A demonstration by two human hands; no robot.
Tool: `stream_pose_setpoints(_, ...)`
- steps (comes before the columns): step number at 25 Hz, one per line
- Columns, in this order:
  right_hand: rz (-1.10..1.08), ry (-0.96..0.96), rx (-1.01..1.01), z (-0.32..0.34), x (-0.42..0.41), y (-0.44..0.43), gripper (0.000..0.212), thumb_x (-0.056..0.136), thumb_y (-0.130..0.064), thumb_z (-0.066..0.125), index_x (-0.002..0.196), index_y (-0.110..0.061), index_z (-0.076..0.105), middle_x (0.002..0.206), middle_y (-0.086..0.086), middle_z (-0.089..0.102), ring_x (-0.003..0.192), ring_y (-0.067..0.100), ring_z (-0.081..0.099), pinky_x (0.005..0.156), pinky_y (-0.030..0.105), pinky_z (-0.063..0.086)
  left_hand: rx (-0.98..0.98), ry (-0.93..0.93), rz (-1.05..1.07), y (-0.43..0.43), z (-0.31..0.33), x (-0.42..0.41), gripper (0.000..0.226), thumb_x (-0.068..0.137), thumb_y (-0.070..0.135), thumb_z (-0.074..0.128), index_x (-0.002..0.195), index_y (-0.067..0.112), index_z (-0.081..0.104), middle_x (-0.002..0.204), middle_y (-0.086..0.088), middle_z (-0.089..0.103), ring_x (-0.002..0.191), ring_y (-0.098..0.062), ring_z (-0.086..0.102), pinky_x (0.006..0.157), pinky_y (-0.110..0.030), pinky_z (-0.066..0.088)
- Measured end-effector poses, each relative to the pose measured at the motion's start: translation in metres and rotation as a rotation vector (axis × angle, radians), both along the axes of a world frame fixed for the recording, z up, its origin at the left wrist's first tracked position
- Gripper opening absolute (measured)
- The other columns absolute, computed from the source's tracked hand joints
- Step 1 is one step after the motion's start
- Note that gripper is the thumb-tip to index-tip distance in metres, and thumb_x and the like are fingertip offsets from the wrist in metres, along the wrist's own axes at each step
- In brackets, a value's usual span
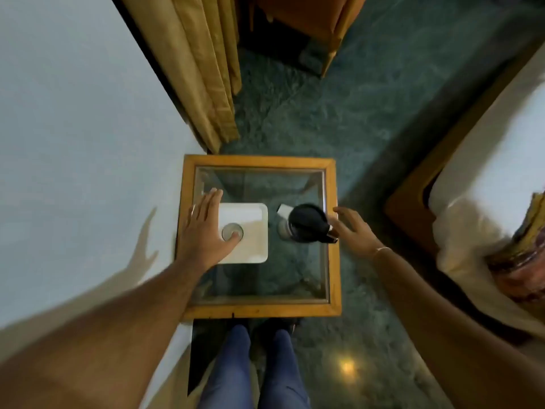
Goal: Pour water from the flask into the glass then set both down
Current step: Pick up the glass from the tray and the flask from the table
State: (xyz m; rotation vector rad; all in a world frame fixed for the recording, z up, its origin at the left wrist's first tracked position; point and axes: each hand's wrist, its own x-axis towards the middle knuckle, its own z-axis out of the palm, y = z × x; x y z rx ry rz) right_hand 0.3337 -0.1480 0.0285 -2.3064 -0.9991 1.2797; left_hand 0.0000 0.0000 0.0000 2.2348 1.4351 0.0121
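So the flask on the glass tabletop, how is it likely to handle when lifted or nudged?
The flask looks rigid, with a black lid and side handle, so the right hand could probably lift it securely there. It may be hefty if full. Standing upright on smooth glass, it could slide or tip if pushed high.

Both bare forearms reach forward. The left hand (203, 231) is spread flat, fingers (211, 199) extended. The right hand (352, 231) is open, fingers loosely curled.

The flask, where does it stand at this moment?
In the head view the flask stands on the right side of the glass table, between the white tray and the right hand.
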Motion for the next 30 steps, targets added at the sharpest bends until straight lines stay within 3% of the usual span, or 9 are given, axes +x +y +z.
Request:
stream_pose_setpoints(4,-0.174,0.257,-0.002,-0.063,-0.001,-0.013,0.048,0.099,-0.065,0.047,0.13,-0.035,0.069,0.111,-0.022,0.071,0.108,-0.012,0.068,0.096,0.013,0.051,-0.17,0.085,0.13,-0.031,-0.083,-0.012,0.121,0.074,0.06,0.091,0.167,0.028,0.019,0.175,-0.008,0.035,0.16,-0.036,0.034,0.127,-0.068,0.032)
stream_pose_setpoints(7,-0.23,0.34,0.051,-0.081,-0.006,-0.015,0.046,0.108,-0.052,0.036,0.098,-0.065,0.078,0.092,-0.041,0.077,0.095,-0.024,0.066,0.085,-0.002,0.045,-0.283,0.068,0.277,-0.045,-0.13,-0.023,0.124,0.072,0.062,0.093,0.166,0.031,0.018,0.171,-0.006,0.041,0.154,-0.034,0.043,0.122,-0.061,0.044)
stream_pose_setpoints(10,-0.215,0.378,0.141,-0.102,-0.005,-0.019,0.059,0.107,-0.061,0.036,0.087,-0.03,0.083,0.083,-0.001,0.08,0.088,0.006,0.074,0.098,0.026,0.049,-0.468,-0.021,0.386,-0.046,-0.161,-0.017,0.119,0.073,0.056,0.095,0.164,0.038,0.02,0.166,-0.003,0.046,0.151,-0.033,0.048,0.119,-0.057,0.049)
stream_pose_setpoints(14,-0.344,0.463,0.342,-0.12,-0.023,-0.027,0.096,0.092,-0.08,0.054,0.088,0.015,0.066,0.071,0.044,0.053,0.055,0.015,0.055,0.066,0.026,0.05,-0.477,-0.053,0.356,-0.048,-0.193,-0.014,0.107,0.076,0.059,0.092,0.16,0.043,0.027,0.157,-0.003,0.059,0.141,-0.033,0.059,0.113,-0.061,0.054)
stream_pose_setpoints(17,-0.463,0.481,0.433,-0.124,-0.045,-0.027,0.096,0.091,-0.078,0.058,0.089,0.018,0.058,0.065,0.027,0.048,0.055,0.013,0.046,0.059,0.025,0.04,-0.475,-0.12,0.431,-0.034,-0.205,-0.004,0.104,0.078,0.066,0.087,0.162,0.039,0.032,0.161,-0.002,0.054,0.143,-0.032,0.056,0.118,-0.059,0.051)
stream_pose_setpoints(21,-0.614,0.485,0.49,-0.123,-0.071,-0.017,0.066,0.089,-0.074,0.064,0.081,-0.009,0.062,0.058,-0.008,0.049,0.053,0.013,0.04,0.057,0.031,0.03,-0.444,-0.178,0.451,-0.018,-0.222,0.013,0.08,0.085,0.062,0.082,0.153,0.035,0.049,0.153,0.0,0.061,0.125,-0.013,0.053,0.121,-0.053,0.048)
stream_pose_setpoints(23,-0.676,0.466,0.549,-0.116,-0.075,-0.007,0.058,0.091,-0.068,0.067,0.075,-0.013,0.06,0.059,-0.006,0.045,0.052,0.011,0.037,0.055,0.034,0.026,-0.451,-0.206,0.45,-0.013,-0.219,0.015,0.074,0.087,0.059,0.081,0.15,0.033,0.052,0.151,0.0,0.063,0.122,-0.01,0.051,0.121,-0.049,0.047)
stream_pose_setpoints(27,-0.667,0.427,0.6,-0.07,-0.071,0.002,0.067,0.097,-0.05,0.054,0.079,0.015,0.05,0.063,0.009,0.036,0.052,0.017,0.03,0.055,0.03,0.028,-0.434,-0.294,0.417,-0.003,-0.168,0.01,0.075,0.083,0.064,0.081,0.148,0.036,0.054,0.146,0.004,0.065,0.127,-0.014,0.058,0.115,-0.043,0.051)
stream_pose_setpoints(30,-0.682,0.474,0.676,0.007,-0.069,0.006,0.052,0.097,-0.046,0.054,0.068,-0.003,0.046,0.06,0.014,0.023,0.054,0.026,0.02,0.055,0.039,0.019,-0.438,-0.377,0.376,0.0,-0.098,0.005,0.077,0.081,0.06,0.085,0.147,0.034,0.056,0.143,0.005,0.066,0.129,-0.02,0.062,0.108,-0.046,0.06)
